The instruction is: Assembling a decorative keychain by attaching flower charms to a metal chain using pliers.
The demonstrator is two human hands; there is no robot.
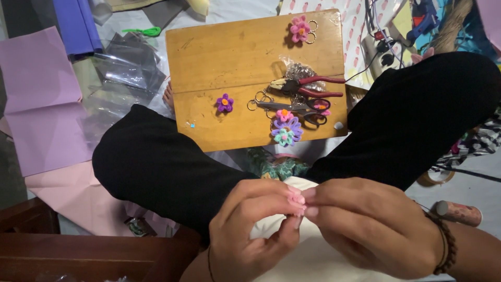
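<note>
- A seated person, legs crossed in black trousers, pinches a small pink fuzzy piece (pixel 297 199) between both hands, low in the view and just above the lap.
- The left hand (pixel 255 222) is closed on the piece from below, thumb and fingertips pressed against it; the right hand (pixel 373 222), a beaded bracelet at its wrist, is closed on it from the other side, fingertips meeting the left's.
- The step in hand looks like shaping or twisting the piece into a petal form; most of it is hidden by the fingers.
- On the wooden board (pixel 229 57) ahead lie finished flowers: a pink flower (pixel 300 28) on a key ring, a purple flower (pixel 225 103), and a purple-and-teal cluster (pixel 286 130).
- Red-handled pliers (pixel 308 86) and scissors (pixel 297 107) lie together on the board, well apart from the hands.
- The next move seems to call for a firm, fine pinch so the piece keeps its shape.
</note>
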